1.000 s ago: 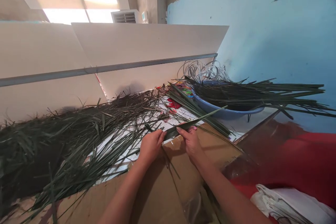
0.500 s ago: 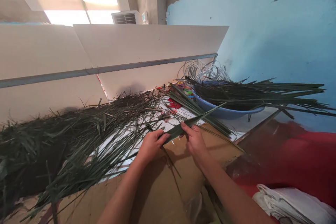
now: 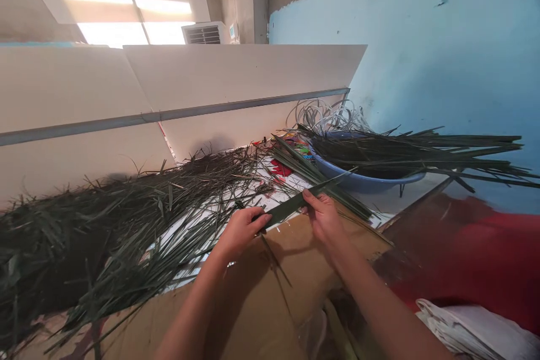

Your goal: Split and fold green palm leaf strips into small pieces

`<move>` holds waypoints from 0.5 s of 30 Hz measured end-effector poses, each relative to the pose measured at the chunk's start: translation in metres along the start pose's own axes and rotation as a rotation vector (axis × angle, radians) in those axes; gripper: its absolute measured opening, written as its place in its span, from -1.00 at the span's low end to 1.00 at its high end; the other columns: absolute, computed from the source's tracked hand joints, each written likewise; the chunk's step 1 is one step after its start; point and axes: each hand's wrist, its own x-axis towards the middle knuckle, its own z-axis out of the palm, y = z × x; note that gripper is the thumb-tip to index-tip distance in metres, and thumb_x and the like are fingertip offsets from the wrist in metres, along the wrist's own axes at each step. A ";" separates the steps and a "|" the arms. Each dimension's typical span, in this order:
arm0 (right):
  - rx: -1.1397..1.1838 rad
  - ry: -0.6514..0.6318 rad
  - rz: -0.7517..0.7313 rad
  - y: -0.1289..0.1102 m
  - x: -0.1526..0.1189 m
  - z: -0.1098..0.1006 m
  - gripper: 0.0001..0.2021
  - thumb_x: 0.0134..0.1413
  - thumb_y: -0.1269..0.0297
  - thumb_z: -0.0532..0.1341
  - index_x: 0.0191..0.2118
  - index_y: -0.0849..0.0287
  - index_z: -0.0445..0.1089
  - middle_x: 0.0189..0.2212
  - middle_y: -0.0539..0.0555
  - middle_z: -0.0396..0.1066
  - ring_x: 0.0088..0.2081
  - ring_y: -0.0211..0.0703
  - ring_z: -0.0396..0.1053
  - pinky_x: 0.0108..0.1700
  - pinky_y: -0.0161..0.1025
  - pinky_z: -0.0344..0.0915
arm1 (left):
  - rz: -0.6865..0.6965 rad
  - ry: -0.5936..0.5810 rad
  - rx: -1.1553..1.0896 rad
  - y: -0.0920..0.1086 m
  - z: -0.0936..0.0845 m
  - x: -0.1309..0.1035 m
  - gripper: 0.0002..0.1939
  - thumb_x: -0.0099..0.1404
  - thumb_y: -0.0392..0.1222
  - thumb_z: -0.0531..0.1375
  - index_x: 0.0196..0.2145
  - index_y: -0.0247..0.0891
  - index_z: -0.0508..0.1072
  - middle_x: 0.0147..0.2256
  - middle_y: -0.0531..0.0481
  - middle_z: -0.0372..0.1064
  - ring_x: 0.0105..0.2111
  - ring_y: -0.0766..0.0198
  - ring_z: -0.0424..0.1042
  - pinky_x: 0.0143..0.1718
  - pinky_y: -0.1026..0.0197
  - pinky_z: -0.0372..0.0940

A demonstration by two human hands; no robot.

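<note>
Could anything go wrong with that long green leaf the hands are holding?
Maybe a few things. The green leaf runs between the left hand and the right hand, so a hard tug might split it. Both hands are bare, so a leaf edge could perhaps scratch the skin. And the long leaves stick out well past the rim of the blue basin, so a bump might knock some out.

Leaf strip [image 3: 289,207] is coloured plain dark green; basin [image 3: 369,183], blue; cardboard [image 3: 257,298], brown. Wall [image 3: 422,62] is painted light blue. Cloth [image 3: 481,327] seen white.
</note>
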 end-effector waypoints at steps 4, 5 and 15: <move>-0.012 -0.115 -0.035 -0.009 -0.004 0.005 -0.69 -0.18 0.06 0.50 -0.56 0.15 0.46 -0.63 -0.07 0.35 -0.59 -0.32 0.20 -0.54 -0.33 0.17 | -0.010 -0.249 -0.238 0.020 -0.003 0.006 -0.49 0.33 0.24 0.05 -0.35 -0.30 0.47 -0.40 -0.06 0.48 -0.40 0.26 0.41 -0.31 0.24 0.28; -0.016 -0.146 -0.049 -0.014 -0.003 0.006 -0.71 -0.17 0.06 0.49 -0.54 0.14 0.47 -0.62 -0.07 0.35 -0.58 -0.32 0.21 -0.53 -0.33 0.18 | -0.026 -0.324 -0.317 0.026 -0.005 0.007 -0.44 0.33 0.27 0.03 -0.29 -0.32 0.49 -0.37 -0.11 0.52 -0.39 0.24 0.45 -0.27 0.21 0.31; -0.311 -0.626 -0.330 -0.083 0.023 0.024 -0.80 0.00 0.05 0.41 -0.39 0.06 0.60 -0.32 0.06 0.51 -0.19 -0.05 0.43 -0.03 -0.06 0.33 | -0.061 -0.401 -0.672 0.075 -0.025 0.021 -0.53 0.24 0.20 0.21 -0.30 -0.34 0.51 -0.48 -0.01 0.37 -0.52 0.35 0.30 -0.43 0.26 0.21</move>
